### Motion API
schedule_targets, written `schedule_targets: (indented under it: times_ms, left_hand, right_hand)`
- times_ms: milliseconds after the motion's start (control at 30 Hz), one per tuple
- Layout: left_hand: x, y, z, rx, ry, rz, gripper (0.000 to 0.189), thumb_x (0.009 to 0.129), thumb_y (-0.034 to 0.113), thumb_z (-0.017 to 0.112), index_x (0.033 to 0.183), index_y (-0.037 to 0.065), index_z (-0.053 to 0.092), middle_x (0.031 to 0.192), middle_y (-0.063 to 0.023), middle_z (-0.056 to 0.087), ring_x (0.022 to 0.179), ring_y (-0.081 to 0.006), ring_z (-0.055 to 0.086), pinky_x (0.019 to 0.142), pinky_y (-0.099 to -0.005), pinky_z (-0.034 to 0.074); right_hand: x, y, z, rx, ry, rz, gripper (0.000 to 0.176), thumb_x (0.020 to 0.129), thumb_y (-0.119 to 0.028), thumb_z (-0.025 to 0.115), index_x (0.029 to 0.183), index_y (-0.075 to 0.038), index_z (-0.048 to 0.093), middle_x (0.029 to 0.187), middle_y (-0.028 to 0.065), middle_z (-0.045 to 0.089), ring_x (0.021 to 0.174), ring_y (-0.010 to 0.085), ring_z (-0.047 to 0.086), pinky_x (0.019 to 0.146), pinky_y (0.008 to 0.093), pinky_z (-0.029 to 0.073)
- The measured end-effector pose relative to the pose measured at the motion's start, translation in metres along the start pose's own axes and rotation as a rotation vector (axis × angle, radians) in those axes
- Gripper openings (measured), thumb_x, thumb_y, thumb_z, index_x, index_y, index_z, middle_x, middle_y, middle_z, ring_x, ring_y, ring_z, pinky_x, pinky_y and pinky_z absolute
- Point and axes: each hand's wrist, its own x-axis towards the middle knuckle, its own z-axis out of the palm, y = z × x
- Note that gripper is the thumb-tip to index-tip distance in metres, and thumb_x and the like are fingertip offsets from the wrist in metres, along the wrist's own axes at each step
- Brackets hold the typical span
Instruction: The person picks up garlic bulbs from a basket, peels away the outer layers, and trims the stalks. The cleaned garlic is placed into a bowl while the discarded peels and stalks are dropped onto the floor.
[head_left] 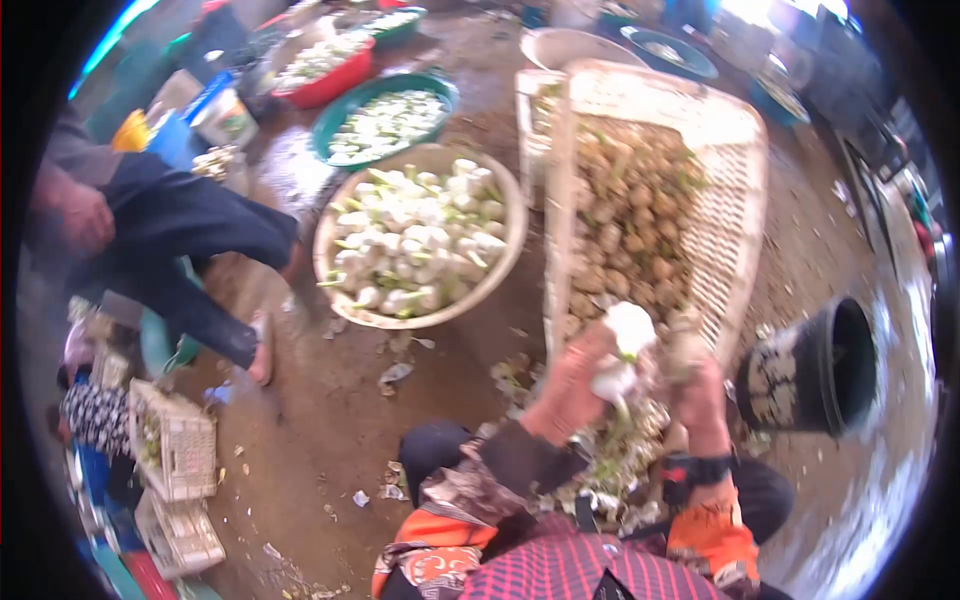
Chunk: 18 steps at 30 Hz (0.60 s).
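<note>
My left hand point(572, 388) is closed around two peeled white garlic bulbs point(629, 328) with green stems, one above the other. Close beside it, my right hand point(700, 400) grips a brownish, unpeeled garlic bulb point(684, 348), slightly blurred. Both hands are at the near end of a tall pale plastic crate point(735, 230), which contains many brown unpeeled bulbs point(640, 220). Below the hands, a heap of skins and stems point(625, 465) lies between my knees. Left of the crate stands a round cream basin point(330, 290) full of white peeled bulbs point(420, 235).
A black bucket point(795, 375) lies tipped on its side at the right. Behind the cream basin are a green basin point(322, 140) and a red one point(350, 80) with white bulbs. Another person's legs point(190, 220) extend in from the left, above small crates point(185, 450).
</note>
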Motion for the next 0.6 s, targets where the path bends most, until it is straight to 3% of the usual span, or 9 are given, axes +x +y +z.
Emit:
schedule_targets:
  times_ms: [33,67,133,200,233,300,333,400,600]
  left_hand:
    - [-0.002,0.004,0.004,0.038,0.009,0.019,0.050,0.087,0.036,0.059,0.123,0.002,0.048,0.102,-0.0129,0.059,0.084,-0.0211,0.061,0.063,-0.0341,0.054]
    - [-0.001,0.007,0.010,0.044,0.033,0.047,0.038,0.089,0.029,0.059,0.115,0.003,0.053,0.101,-0.0108,0.061,0.081,-0.0194,0.062,0.059,-0.0338,0.053]
    - [-0.001,0.005,0.018,0.096,0.128,0.108,0.034,0.089,0.026,0.060,0.114,0.003,0.054,0.098,-0.0099,0.062,0.078,-0.0174,0.062,0.057,-0.0310,0.053]
    - [0.001,0.002,0.012,0.112,0.221,0.033,0.031,0.088,0.019,0.060,0.114,0.004,0.053,0.095,-0.0076,0.063,0.079,-0.0165,0.064,0.059,-0.0289,0.054]
    - [0.006,-0.008,-0.007,0.137,0.240,0.078,0.031,0.087,0.015,0.062,0.115,0.005,0.051,0.097,-0.0072,0.063,0.082,-0.0170,0.064,0.063,-0.0299,0.055]
    - [0.006,-0.015,-0.009,0.181,0.243,0.169,0.033,0.086,0.012,0.063,0.115,0.004,0.051,0.098,-0.0057,0.063,0.084,-0.0139,0.062,0.070,-0.0291,0.054]
    - [0.004,-0.012,0.003,0.231,0.246,0.128,0.025,0.088,0.016,0.061,0.111,0.005,0.059,0.095,-0.0012,0.063,0.080,-0.0088,0.060,0.065,-0.0234,0.052]
    - [0.012,-0.019,0.002,0.396,0.251,0.238,0.030,0.088,0.019,0.062,0.113,0.002,0.059,0.098,-0.0009,0.063,0.078,-0.0063,0.058,0.066,-0.0210,0.049]
    - [0.001,-0.014,0.009,0.659,0.252,0.158,0.029,0.089,0.015,0.061,0.113,-0.002,0.060,0.094,-0.0011,0.064,0.080,-0.0054,0.057,0.067,-0.0194,0.047]
  right_hand:
    - [0.002,0.028,-0.031,-0.866,-0.136,-0.198,0.022,0.079,-0.005,0.049,0.097,-0.007,0.060,0.083,0.0063,0.061,0.079,0.0283,0.059,0.072,0.0417,0.049]
    - [-0.021,0.015,-0.002,-1.721,-0.294,-0.268,0.038,0.068,0.006,0.047,0.103,-0.003,0.059,0.088,0.0096,0.063,0.088,0.0282,0.060,0.081,0.0383,0.047]
    - [-0.028,0.005,0.015,-1.698,-0.180,-0.577,0.043,0.071,0.004,0.051,0.114,0.000,0.058,0.113,0.0114,0.061,0.105,0.0187,0.057,0.091,0.0328,0.044]
    - [-0.030,-0.021,0.040,-0.987,-0.077,-0.256,0.038,0.077,0.007,0.052,0.113,-0.002,0.059,0.103,0.0126,0.064,0.097,0.0211,0.060,0.085,0.0316,0.047]
    - [-0.034,-0.035,0.058,-0.919,-0.086,-0.339,0.037,0.080,0.004,0.055,0.117,-0.001,0.057,0.107,0.0133,0.063,0.097,0.0215,0.061,0.086,0.0314,0.047]
    - [-0.029,-0.039,0.074,-1.004,-0.137,-0.658,0.046,0.073,0.004,0.061,0.118,0.000,0.056,0.114,0.0150,0.060,0.105,0.0235,0.058,0.088,0.0335,0.047]
    - [-0.036,-0.046,0.093,-1.202,-0.097,-0.823,0.049,0.070,0.004,0.064,0.118,0.000,0.056,0.120,0.0159,0.057,0.108,0.0257,0.056,0.089,0.0346,0.047]
    - [-0.039,-0.045,0.112,-1.315,-0.154,-0.991,0.042,0.074,0.001,0.063,0.116,0.001,0.058,0.121,0.0173,0.056,0.107,0.0253,0.057,0.088,0.0349,0.046]
    - [-0.026,-0.026,0.086,-0.480,0.007,-0.360,0.025,0.085,-0.005,0.057,0.108,0.001,0.061,0.105,0.0128,0.063,0.089,0.0171,0.061,0.080,0.0280,0.049]
